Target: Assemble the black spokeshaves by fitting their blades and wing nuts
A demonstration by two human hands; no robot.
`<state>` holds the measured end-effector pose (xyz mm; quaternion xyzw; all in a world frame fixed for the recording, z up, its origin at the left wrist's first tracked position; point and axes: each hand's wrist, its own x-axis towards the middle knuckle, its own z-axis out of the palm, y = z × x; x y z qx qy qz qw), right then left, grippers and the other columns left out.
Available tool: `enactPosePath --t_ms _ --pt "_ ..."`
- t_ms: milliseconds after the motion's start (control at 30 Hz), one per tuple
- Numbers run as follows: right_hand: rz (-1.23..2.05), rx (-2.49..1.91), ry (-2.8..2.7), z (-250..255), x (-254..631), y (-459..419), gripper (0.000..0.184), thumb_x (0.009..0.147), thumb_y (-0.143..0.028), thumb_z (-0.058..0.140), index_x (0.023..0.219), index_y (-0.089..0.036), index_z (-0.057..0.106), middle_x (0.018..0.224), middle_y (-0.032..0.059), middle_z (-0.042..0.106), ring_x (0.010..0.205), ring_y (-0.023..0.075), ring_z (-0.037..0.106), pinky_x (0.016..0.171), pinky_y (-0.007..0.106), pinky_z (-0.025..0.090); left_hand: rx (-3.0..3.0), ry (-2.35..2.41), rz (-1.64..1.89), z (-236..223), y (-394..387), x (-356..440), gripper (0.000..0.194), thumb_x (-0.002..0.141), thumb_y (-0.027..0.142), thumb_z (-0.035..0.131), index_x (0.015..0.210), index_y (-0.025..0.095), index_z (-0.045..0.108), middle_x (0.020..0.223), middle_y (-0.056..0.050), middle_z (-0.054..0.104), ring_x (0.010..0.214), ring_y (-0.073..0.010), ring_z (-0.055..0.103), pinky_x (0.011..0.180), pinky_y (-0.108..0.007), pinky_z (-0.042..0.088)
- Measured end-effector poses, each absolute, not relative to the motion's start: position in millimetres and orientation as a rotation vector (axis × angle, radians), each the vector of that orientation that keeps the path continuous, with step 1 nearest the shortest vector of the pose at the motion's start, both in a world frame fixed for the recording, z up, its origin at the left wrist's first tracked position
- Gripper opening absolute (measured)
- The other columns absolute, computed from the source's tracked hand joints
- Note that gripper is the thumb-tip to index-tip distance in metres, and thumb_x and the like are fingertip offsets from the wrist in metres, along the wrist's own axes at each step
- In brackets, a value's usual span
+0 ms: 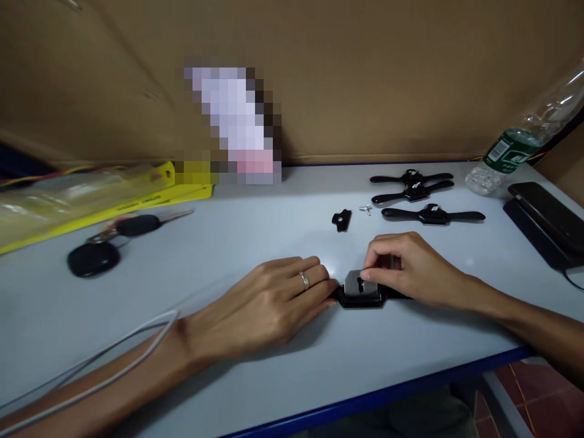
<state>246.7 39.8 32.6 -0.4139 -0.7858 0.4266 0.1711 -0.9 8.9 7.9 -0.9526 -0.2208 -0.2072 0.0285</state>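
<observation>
A black spokeshave [362,302] lies on the table in front of me, its left handle under the fingers of my left hand [285,298], which are closed on it. A steel blade [353,281] with a keyhole-shaped slot rests on the spokeshave's middle. My right hand [406,267] pinches that blade at its right side between thumb and forefinger, and partly covers the right handle. Farther back lie a small black cap plate [341,220] with a hole and a silver thumbscrew [365,209].
Several more spokeshaves [433,214] lie at the back right, near a plastic bottle [508,152] and a dark phone-like device [547,225]. Keys with a black fob [93,258] and a yellow package [150,204] are on the left. A white cable [137,365] crosses my left forearm.
</observation>
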Motion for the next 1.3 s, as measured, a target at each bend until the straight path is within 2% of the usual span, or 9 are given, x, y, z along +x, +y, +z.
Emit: enactPosePath --t_ms 700,800,867,933,1033,1100,1200,1267,1300 --pt "1.174 -1.149 -2.404 33.3 249.2 42.4 0.017 0.089 -0.018 0.067 0.073 -0.018 0.063 0.063 -0.0055 0.055 0.059 0.0101 0.047 0.061 0.026 0.034 -2.925 -0.755 -0.544 8.2 3.4 4.6 0.026 0.107 0.021 0.040 0.102 0.014 0.064 0.086 -0.005 0.065 0.072 -0.0184 0.059 0.062 -0.032 0.052" --pt "0.929 -1.095 -2.374 26.5 251.0 46.3 0.014 0.097 -0.022 0.056 0.092 -0.017 0.069 0.081 0.0012 0.066 0.071 0.0133 0.056 0.068 0.027 0.040 -2.964 -0.795 -0.514 8.4 3.8 4.5 0.026 0.107 0.025 0.040 0.104 0.014 0.063 0.087 -0.006 0.063 0.074 -0.0202 0.059 0.063 -0.034 0.053" --pt "0.614 -1.087 -2.451 20.2 251.8 51.2 0.029 0.100 -0.018 0.047 0.121 -0.017 0.068 0.099 0.0067 0.069 0.081 0.0168 0.059 0.073 0.030 0.042 -2.973 -0.809 -0.507 7.6 4.0 3.9 0.026 0.107 0.027 0.040 0.104 0.014 0.062 0.089 -0.006 0.063 0.074 -0.0207 0.059 0.064 -0.035 0.053" --pt "0.339 -1.116 -2.607 15.7 250.4 56.1 0.049 0.099 -0.013 0.041 0.146 -0.020 0.054 0.103 0.0089 0.067 0.081 0.0187 0.059 0.071 0.031 0.041 -2.974 -0.818 -0.514 6.5 4.1 3.3 0.025 0.107 0.027 0.040 0.105 0.014 0.062 0.089 -0.006 0.063 0.075 -0.0207 0.058 0.065 -0.034 0.052" --pt "0.086 -1.206 -2.821 15.9 244.0 59.9 0.067 0.094 -0.005 0.040 0.159 -0.021 0.038 0.102 0.0102 0.068 0.067 0.0184 0.056 0.061 0.031 0.035 -2.986 -0.827 -0.533 5.8 4.1 3.2 0.022 0.105 0.026 0.043 0.105 0.015 0.062 0.089 -0.006 0.062 0.076 -0.0207 0.058 0.066 -0.033 0.051" --pt "-0.007 -1.233 -2.896 19.2 240.3 59.6 0.066 0.091 -0.003 0.039 0.156 -0.016 0.043 0.107 0.0132 0.069 0.065 0.0186 0.056 0.058 0.033 0.032 -2.994 -0.822 -0.541 6.3 4.3 3.8 0.020 0.105 0.026 0.044 0.105 0.015 0.061 0.090 -0.006 0.062 0.076 -0.0209 0.058 0.066 -0.034 0.050" --pt "0.048 -1.198 -2.853 23.4 242.4 58.4 0.043 0.097 -0.010 0.040 0.132 -0.012 0.065 0.103 0.0130 0.069 0.068 0.0188 0.058 0.060 0.033 0.035 -3.003 -0.824 -0.544 7.5 4.6 4.5 0.020 0.105 0.025 0.043 0.105 0.015 0.061 0.089 -0.006 0.061 0.075 -0.0208 0.057 0.065 -0.034 0.049" --pt "0.126 -1.169 -2.750 24.8 249.4 59.1 0.032 0.101 -0.017 0.045 0.116 -0.013 0.072 0.098 0.0108 0.068 0.074 0.0190 0.060 0.065 0.032 0.039 -3.005 -0.828 -0.538 7.8 4.4 4.4 0.020 0.106 0.024 0.042 0.105 0.015 0.060 0.089 -0.005 0.061 0.074 -0.0205 0.057 0.065 -0.034 0.049" --pt "0.146 -1.160 -2.706 25.2 253.9 60.2 0.030 0.101 -0.020 0.048 0.116 -0.014 0.073 0.098 0.0100 0.067 0.076 0.0191 0.060 0.067 0.031 0.040 -3.006 -0.828 -0.535 7.8 4.2 4.2 0.021 0.106 0.025 0.042 0.106 0.015 0.060 0.089 -0.005 0.061 0.074 -0.0204 0.057 0.065 -0.034 0.049"
